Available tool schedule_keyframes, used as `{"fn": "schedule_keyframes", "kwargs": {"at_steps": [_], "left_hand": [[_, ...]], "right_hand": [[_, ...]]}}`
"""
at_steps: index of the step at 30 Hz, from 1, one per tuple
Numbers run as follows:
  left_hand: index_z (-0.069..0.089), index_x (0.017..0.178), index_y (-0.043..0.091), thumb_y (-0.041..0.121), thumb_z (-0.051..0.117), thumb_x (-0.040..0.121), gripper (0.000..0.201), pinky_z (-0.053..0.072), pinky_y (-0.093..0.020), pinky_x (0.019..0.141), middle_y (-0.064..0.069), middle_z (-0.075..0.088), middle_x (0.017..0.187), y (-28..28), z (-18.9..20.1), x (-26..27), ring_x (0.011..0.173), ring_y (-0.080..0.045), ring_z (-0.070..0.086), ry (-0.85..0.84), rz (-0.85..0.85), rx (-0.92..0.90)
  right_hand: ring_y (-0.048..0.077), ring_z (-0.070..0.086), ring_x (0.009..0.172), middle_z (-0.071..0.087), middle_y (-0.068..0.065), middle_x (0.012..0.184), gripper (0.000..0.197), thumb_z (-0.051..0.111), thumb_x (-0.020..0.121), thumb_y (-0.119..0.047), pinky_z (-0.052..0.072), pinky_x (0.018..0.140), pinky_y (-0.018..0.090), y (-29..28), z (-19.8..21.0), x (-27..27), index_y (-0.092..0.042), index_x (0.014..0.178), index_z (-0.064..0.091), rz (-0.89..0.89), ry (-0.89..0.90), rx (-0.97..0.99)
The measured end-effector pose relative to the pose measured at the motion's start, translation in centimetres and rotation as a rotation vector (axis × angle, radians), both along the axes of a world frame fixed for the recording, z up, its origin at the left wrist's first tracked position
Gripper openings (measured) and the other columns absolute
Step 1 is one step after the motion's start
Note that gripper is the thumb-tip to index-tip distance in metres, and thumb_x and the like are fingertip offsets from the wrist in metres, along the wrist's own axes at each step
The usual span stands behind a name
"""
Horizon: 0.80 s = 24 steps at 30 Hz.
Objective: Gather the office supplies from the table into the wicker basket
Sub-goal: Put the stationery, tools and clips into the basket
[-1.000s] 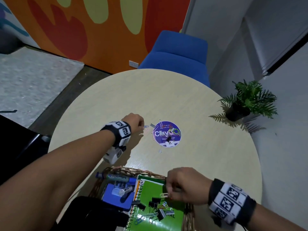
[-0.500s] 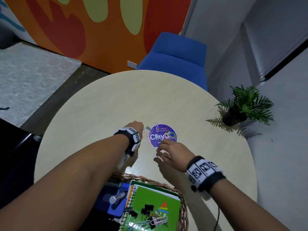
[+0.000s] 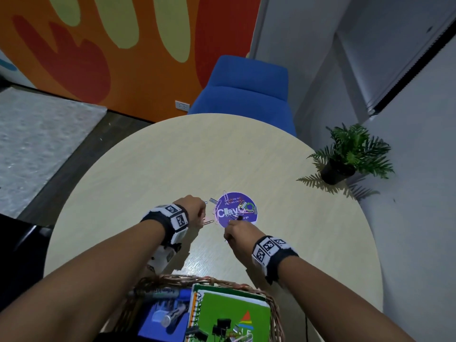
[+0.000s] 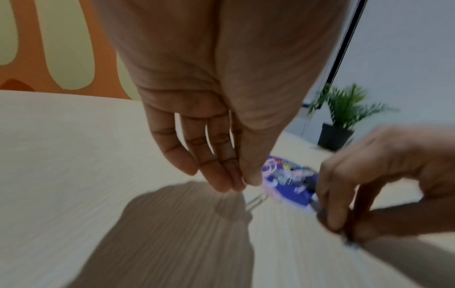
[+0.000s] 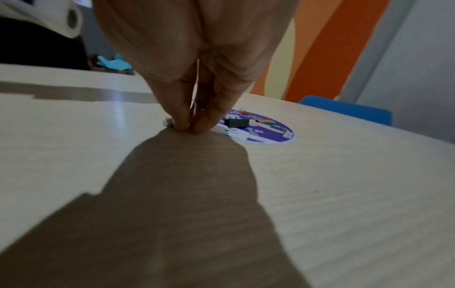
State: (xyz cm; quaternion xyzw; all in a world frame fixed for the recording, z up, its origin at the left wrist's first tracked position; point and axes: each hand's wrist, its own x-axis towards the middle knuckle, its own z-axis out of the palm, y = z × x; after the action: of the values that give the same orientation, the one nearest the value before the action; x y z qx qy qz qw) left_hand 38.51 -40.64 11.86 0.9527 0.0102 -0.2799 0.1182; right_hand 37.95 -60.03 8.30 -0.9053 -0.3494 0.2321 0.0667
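Observation:
Several coloured paper clips (image 3: 243, 209) and a small black binder clip (image 5: 237, 122) lie on a round purple sticker (image 3: 249, 218) in the middle of the table. My left hand (image 3: 199, 213) is at the sticker's left edge, its fingertips (image 4: 243, 182) pinched together over a silver paper clip (image 4: 256, 200). My right hand (image 3: 232, 233) is at the sticker's near edge. Its thumb and finger pinch (image 5: 189, 127) a small paper clip (image 5: 168, 122) against the tabletop. The wicker basket (image 3: 275, 307) stands at the near edge and holds a green notebook (image 3: 229, 309), a marker (image 3: 160, 293) and binder clips.
The round pale wooden table (image 3: 148, 174) carries a small potted plant (image 3: 345, 159) at its far right edge. A blue chair (image 3: 246, 90) stands behind the table. The basket lies just under both forearms.
My right hand left the basket and came forward to the sticker's near edge, where it now pinches a clip. My left hand stayed by the sticker's left edge.

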Motion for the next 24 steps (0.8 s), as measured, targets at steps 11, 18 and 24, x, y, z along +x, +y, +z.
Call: {"fn": "schedule_keyframes", "kwargs": {"at_steps": [11,18,24], "left_hand": [[0.072,0.086,0.02,0.017,0.066,0.079,0.01,0.049,-0.021,0.073,0.015,0.065,0.067,-3.1,8.7,-7.2,0.061,0.006,0.058,0.034,-0.377,-0.476],[0.073,0.098,0.018,0.016,0.058,0.085,0.02,0.038,-0.006,0.065,-0.002,0.076,0.09,-4.5,9.5,-12.3,0.07,-0.007,0.063,0.172,-0.573,-0.495],[0.068,0.113,0.017,0.024,0.055,0.093,0.026,0.043,-0.015,0.084,0.001,0.073,0.111,-1.9,8.4,-8.6,0.099,-0.013,0.066,0.021,-0.379,-0.366]], "right_hand": [[0.034,0.062,0.092,0.069,0.015,0.1,0.016,0.052,0.086,-0.011,0.05,0.08,0.035,-1.3,0.7,0.2,-0.005,0.092,0.065,-0.242,0.125,0.029],[0.015,0.06,0.072,0.067,0.005,0.086,0.01,0.053,0.086,-0.018,0.051,0.072,0.033,-3.6,0.8,0.1,-0.015,0.078,0.058,-0.327,0.161,0.136],[-0.007,0.059,0.059,0.057,-0.016,0.068,0.016,0.056,0.086,-0.013,0.047,0.063,0.02,-5.9,3.0,-0.5,-0.023,0.074,0.054,-0.276,0.193,0.259]]}}
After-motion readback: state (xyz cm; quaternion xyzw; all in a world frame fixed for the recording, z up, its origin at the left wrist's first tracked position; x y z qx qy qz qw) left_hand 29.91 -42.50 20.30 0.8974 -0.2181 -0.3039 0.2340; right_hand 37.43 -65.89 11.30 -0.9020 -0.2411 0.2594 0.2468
